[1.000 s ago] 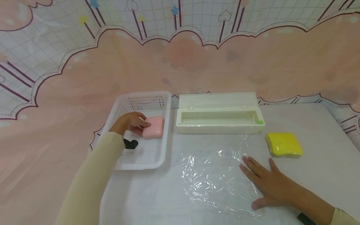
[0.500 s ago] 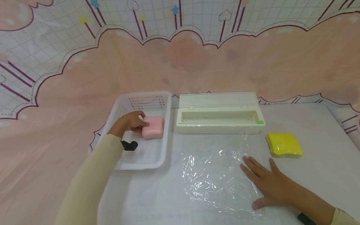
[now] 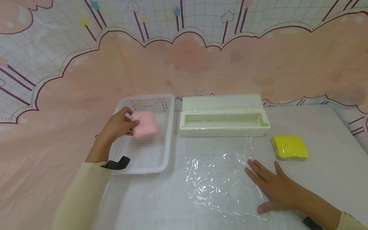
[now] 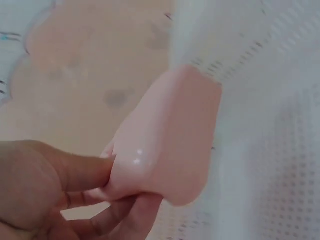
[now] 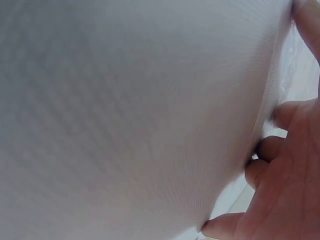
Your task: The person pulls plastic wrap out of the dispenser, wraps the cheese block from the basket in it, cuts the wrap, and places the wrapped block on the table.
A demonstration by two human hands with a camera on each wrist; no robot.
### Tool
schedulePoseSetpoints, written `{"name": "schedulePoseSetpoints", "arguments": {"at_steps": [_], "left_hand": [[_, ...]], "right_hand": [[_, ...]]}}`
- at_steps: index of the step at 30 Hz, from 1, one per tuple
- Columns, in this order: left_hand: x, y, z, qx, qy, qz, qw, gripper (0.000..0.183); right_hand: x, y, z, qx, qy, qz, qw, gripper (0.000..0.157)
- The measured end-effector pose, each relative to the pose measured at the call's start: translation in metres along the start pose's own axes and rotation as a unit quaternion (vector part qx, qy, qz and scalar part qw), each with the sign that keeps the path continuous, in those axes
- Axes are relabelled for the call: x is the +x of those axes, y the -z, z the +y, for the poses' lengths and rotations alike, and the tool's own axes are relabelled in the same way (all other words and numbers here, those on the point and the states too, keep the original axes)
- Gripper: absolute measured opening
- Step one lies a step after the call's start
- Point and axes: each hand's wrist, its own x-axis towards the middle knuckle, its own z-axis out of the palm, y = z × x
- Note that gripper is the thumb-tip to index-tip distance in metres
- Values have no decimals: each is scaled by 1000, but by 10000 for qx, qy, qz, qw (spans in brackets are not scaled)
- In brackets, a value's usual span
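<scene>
Pinching the pink block (image 3: 145,124) by one edge, my left hand (image 3: 115,126) has its thumb on one face and its fingers wrapped under the other. Both are over the white basket (image 3: 169,137), which stands just left of the long white box (image 3: 224,132). I judge the block is lifted off the basket's floor; gripping only the near edge leaves most of it free, probably so it can be set down without trapping my fingers.

My right hand (image 3: 271,188) is spread wide, palm down, in front of the box's right end, fingertips on the edge of the clear film (image 3: 218,182). That seems meant to stop the sheet curling or sliding; how hard I press, I cannot tell. The film lies rumpled on the tabletop (image 3: 330,185), directly in front of the box and reaching up to it. The box's lid (image 3: 221,102) is tipped back, open. A yellow block (image 3: 290,147), shiny as if wrapped, sits right of the box and slightly forward, perhaps parked there to leave the film uncovered.
</scene>
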Motion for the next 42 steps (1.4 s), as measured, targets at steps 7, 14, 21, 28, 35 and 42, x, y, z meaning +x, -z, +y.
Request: {"name": "schedulePoseSetpoints", "arguments": {"at_steps": [7, 14, 21, 28, 35, 42], "left_hand": [[-49, -21, 35, 39, -786, 1220, 9894, 42], [-72, -75, 65, -434, -1525, 830, 9839, 35], [-79, -138, 87, -755, -2105, 279, 9743, 29], [-65, -188, 93, -595, -2338, -412, 9696, 23], [-41, -217, 93, 410, -3159, -906, 9436, 31], [-28, -239, 105, 1237, -3411, -1322, 9224, 38]], "right_hand": [[-1, 1, 0, 107, -19, -35, 9999, 130], [-3, 3, -3, 86, 34, -9, 10000, 131], [-3, 5, -4, 56, 46, -20, 10000, 131], [-2, 6, -5, -20, 12, -69, 10000, 130], [-2, 6, -4, -95, 14, -69, 9999, 130], [-1, 6, -4, -169, -23, -67, 9998, 130]]}}
